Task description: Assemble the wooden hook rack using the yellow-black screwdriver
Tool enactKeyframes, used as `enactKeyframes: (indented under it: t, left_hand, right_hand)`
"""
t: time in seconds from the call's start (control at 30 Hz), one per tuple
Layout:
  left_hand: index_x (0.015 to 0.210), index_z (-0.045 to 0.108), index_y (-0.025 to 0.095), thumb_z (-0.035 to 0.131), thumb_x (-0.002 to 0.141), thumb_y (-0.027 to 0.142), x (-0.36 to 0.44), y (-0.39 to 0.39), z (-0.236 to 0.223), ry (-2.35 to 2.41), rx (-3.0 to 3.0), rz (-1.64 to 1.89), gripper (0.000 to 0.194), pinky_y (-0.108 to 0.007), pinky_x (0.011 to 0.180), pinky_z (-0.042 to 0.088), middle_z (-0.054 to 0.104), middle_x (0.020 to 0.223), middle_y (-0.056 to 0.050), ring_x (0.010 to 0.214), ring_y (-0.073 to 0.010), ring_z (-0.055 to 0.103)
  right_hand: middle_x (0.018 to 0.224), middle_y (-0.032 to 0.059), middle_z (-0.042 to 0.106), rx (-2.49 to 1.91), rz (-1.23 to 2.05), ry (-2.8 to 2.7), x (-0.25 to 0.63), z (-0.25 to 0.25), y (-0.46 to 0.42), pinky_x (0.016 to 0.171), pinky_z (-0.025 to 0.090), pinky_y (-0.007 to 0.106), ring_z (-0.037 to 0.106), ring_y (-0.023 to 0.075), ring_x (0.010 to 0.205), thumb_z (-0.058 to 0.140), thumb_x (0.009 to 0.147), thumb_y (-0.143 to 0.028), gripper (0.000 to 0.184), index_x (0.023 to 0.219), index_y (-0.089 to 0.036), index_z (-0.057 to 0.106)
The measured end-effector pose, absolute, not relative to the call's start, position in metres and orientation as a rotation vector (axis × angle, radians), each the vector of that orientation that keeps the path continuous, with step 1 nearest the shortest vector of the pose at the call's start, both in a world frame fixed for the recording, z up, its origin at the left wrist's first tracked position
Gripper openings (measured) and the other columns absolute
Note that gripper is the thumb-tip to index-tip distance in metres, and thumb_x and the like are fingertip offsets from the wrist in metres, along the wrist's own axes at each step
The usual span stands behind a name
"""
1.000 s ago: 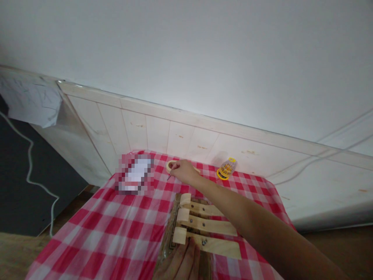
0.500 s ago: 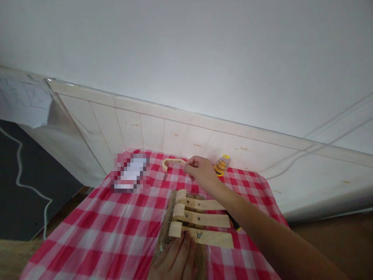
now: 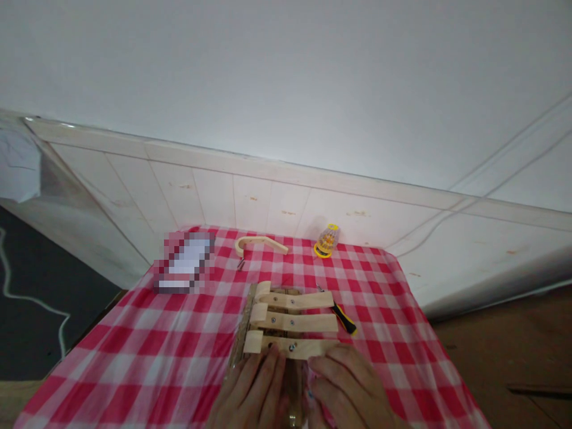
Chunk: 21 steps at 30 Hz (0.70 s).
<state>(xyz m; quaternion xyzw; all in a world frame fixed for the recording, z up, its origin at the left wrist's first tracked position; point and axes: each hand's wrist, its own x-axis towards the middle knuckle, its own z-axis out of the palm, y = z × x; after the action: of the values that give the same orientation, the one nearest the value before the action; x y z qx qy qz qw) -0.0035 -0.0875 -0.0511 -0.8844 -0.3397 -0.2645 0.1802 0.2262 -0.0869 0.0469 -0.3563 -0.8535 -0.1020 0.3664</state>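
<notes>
Three pale wooden hooks (image 3: 292,322) lie side by side across a brown board (image 3: 292,390), with screws showing in their shanks. My left hand (image 3: 257,384) is at the nearest wooden hook (image 3: 304,347). Its fingers are held together, with the tips pressed against the hook's near edge beside a dark hole. Around the right end of the same hook, the fingers of my right hand (image 3: 346,381) are curled. A silvery screw head (image 3: 293,347) sits in that hook between my hands. Whether a small part lies under my fingertips is hidden.
A loose wooden hook (image 3: 263,241) lies at the back, with screws (image 3: 241,263) beside it. A clear container with yellow ends (image 3: 328,241) stands by the wall. A yellow-black screwdriver (image 3: 345,319) lies right of the board; a blurred phone-like object (image 3: 187,262) lies left.
My right hand has come back from the loose hook at the rear to the nearest hook on the board. My left hand stays at that hook. The view has shifted slightly right.
</notes>
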Motion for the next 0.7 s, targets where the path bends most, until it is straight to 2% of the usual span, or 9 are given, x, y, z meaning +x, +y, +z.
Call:
enactKeyframes:
  t: [0.1,0.17,0.33,0.5,0.7]
  left_hand:
    - [0.139,0.062,0.018,0.051,0.103,0.026,-0.006,-0.087,-0.047,-0.963,-2.529,-0.756,0.038,-0.031,0.114,0.048,0.068,0.139,-0.006,0.124,-0.0183,0.065]
    - [0.140,0.061,0.019,0.051,0.103,0.025,-0.006,-0.087,-0.046,-0.966,-2.541,-0.774,0.039,-0.032,0.116,0.046,0.068,0.139,-0.006,0.125,-0.0181,0.065]
    - [0.141,0.060,0.018,0.052,0.103,0.027,-0.006,-0.088,-0.047,-0.994,-2.535,-0.795,0.040,-0.034,0.119,0.045,0.068,0.139,-0.007,0.127,-0.0187,0.065]
    - [0.137,0.064,0.017,0.056,0.102,0.033,-0.007,-0.089,-0.049,-0.976,-2.514,-0.772,0.039,-0.028,0.120,0.041,0.069,0.138,-0.006,0.130,-0.0166,0.063]
    - [0.140,0.062,0.017,0.055,0.103,0.026,-0.007,-0.089,-0.055,-1.000,-2.509,-0.853,0.039,-0.026,0.121,0.040,0.063,0.147,-0.006,0.139,-0.0178,0.056]
  right_hand:
    - [0.095,0.0055,0.081,-0.976,-0.349,-2.223,0.234,0.036,-0.089,0.096,0.058,0.041,0.074,0.0221,0.092,0.054,0.094,-0.007,0.018,0.096,-0.018,0.068]
    - [0.098,0.0081,0.080,-1.033,-0.346,-2.155,0.242,0.034,-0.088,0.094,0.057,0.041,0.072,0.0227,0.098,0.056,0.093,-0.005,0.017,0.098,-0.016,0.068]
    - [0.097,0.0098,0.079,-1.019,-0.350,-2.115,0.255,0.024,-0.083,0.089,0.058,0.039,0.071,0.0221,0.097,0.056,0.092,-0.002,0.018,0.102,-0.013,0.066]
    - [0.097,0.0088,0.080,-1.018,-0.365,-2.123,0.254,0.013,-0.081,0.091,0.060,0.041,0.073,0.0228,0.096,0.054,0.094,-0.004,0.018,0.103,-0.014,0.066]
    - [0.096,0.0087,0.080,-1.063,-0.388,-2.158,0.255,0.011,-0.086,0.091,0.065,0.036,0.078,0.0220,0.096,0.055,0.096,-0.005,0.020,0.110,-0.014,0.066]
